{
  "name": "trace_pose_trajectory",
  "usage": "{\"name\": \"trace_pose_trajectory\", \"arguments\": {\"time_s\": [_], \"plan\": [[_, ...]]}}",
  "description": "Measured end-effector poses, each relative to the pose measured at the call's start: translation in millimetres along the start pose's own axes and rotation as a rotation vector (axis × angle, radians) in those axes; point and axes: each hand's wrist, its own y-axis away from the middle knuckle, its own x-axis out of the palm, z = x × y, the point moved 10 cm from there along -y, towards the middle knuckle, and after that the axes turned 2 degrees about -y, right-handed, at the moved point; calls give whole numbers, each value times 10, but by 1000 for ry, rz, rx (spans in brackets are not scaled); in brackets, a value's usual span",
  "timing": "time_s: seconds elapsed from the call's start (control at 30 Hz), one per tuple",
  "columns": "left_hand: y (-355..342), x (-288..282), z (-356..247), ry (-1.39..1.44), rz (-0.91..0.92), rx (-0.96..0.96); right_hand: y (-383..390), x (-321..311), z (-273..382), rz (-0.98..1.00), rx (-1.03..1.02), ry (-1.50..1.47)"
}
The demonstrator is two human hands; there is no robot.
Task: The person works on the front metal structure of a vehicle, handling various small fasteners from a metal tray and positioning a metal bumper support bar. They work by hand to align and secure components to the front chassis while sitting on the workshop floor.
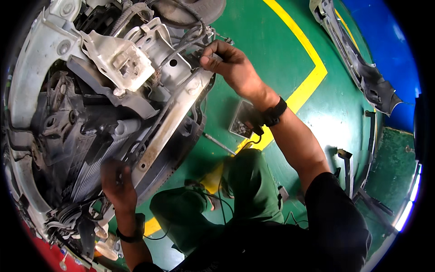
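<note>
My right hand (233, 70) is at the far end of a white metal crossbar (170, 120) on the stripped front of a car. Its thumb and forefinger curl into a pinch beside a cable bundle (183, 45); whatever lies between them is too small to make out. Low on the left, my left hand (118, 186) hangs over the near part of the crossbar, in front of the finned radiator (93, 174). Motion smears its fingers, so I cannot tell whether they grip anything. A white bracket (118, 61) juts out left of my right hand.
A grey metal rod (219, 144) and a flat rectangular box (242, 119) are on the green floor (253, 41) beneath my right forearm. A dark cable (222, 199) runs past my knees. At the right stand a detached bumper-like panel (358, 68) and a metal stand (346, 170).
</note>
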Motion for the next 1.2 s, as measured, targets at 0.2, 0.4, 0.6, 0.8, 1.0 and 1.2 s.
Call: {"name": "trace_pose_trajectory", "arguments": {"time_s": [0.2,0.4,0.6,0.8,1.0,1.2], "plan": [[36,-12,-80,39,-89,96,-105,-49,-61,25,-144,-274],[117,-34,-229,-54,-168,156,-129,24,-140,21,-74,-378],[161,-52,-276,-159,-241,194,-108,13,-146,-14,-160,-388],[183,-16,-351,-190,-273,195,-23,-72,-27,-24,-318,-116],[210,-59,-353,-183,-287,244,-56,40,-31,-10,-291,-49],[123,-223,-389,-93,-143,232,-9,-137,-60,-104,-312,-53]]}}
